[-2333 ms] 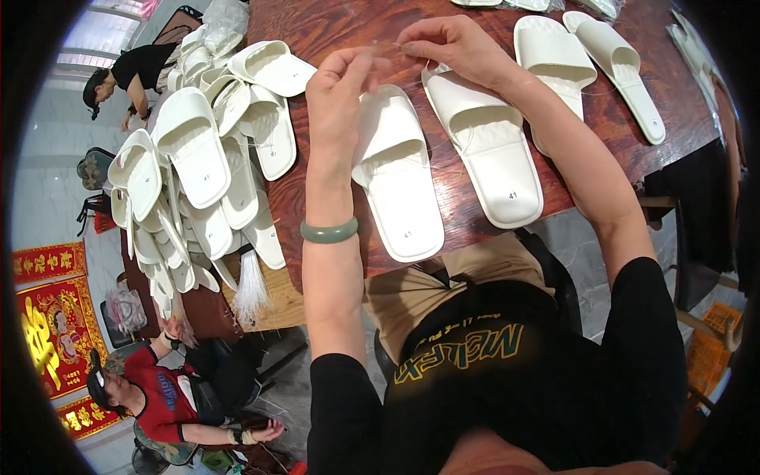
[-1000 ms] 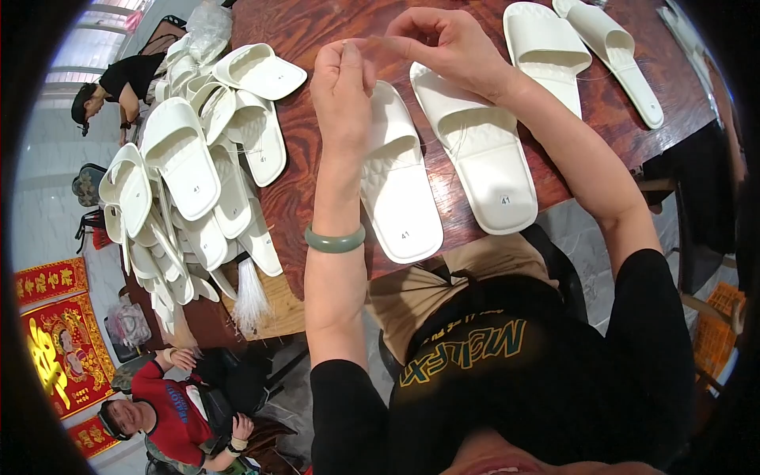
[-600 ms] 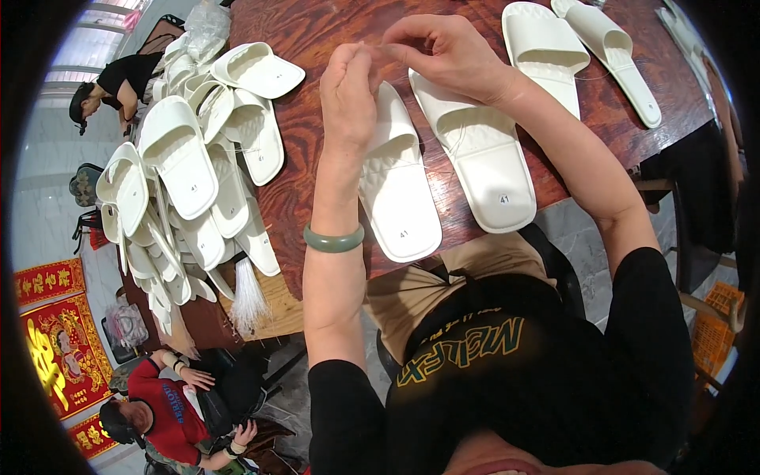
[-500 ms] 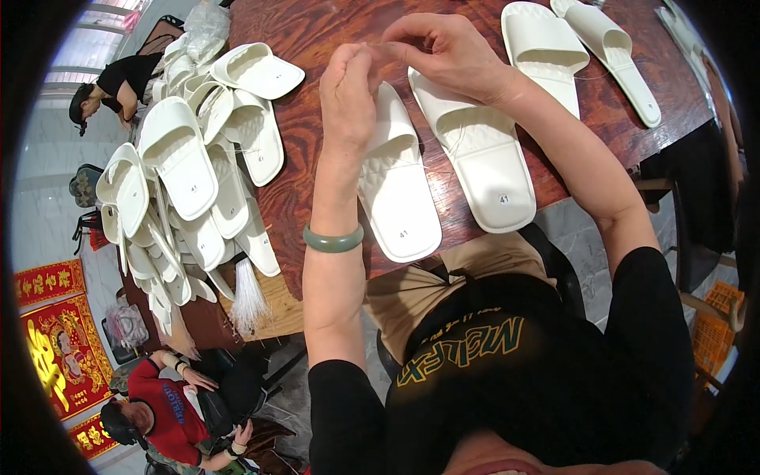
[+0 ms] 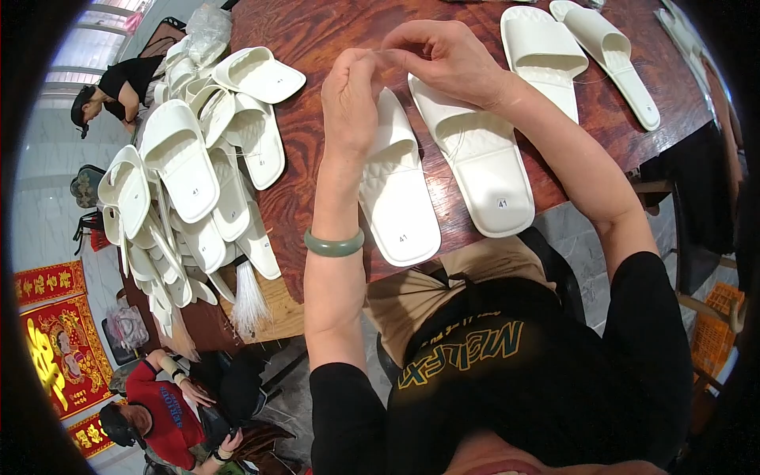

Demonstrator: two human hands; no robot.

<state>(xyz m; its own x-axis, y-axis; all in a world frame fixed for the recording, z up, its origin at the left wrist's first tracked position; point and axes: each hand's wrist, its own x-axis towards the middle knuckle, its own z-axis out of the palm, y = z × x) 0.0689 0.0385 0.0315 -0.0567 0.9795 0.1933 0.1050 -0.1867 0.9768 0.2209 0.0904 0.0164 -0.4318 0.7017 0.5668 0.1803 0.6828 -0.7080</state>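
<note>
Two white slippers lie side by side before me on the table, a left slipper [image 5: 401, 210] and a right slipper [image 5: 495, 186], their heels toward me. Over their toe ends, my left hand [image 5: 348, 107] and my right hand [image 5: 459, 67] meet fingertip to fingertip. Both pinch closed; whatever is between them is too fine to make out. A thin clear strand [image 5: 461, 138] curves over the right slipper's opening. My left hand covers part of the left slipper's strap, and a green bangle [image 5: 334, 243] circles that forearm.
A heap of white slippers [image 5: 182, 170] fills the table's left side. Beside it a bundle of white strands [image 5: 251, 305] hangs at the edge. Another slipper pair [image 5: 546, 51] lies far right on the wooden table [image 5: 340, 24]. Two other people sit or bend at left; an orange crate [image 5: 716, 321] stands right.
My hands stay joined at almost the same place, with slight finger movement. The whole view has shifted a little. The seated person in red has moved their arms slightly.
</note>
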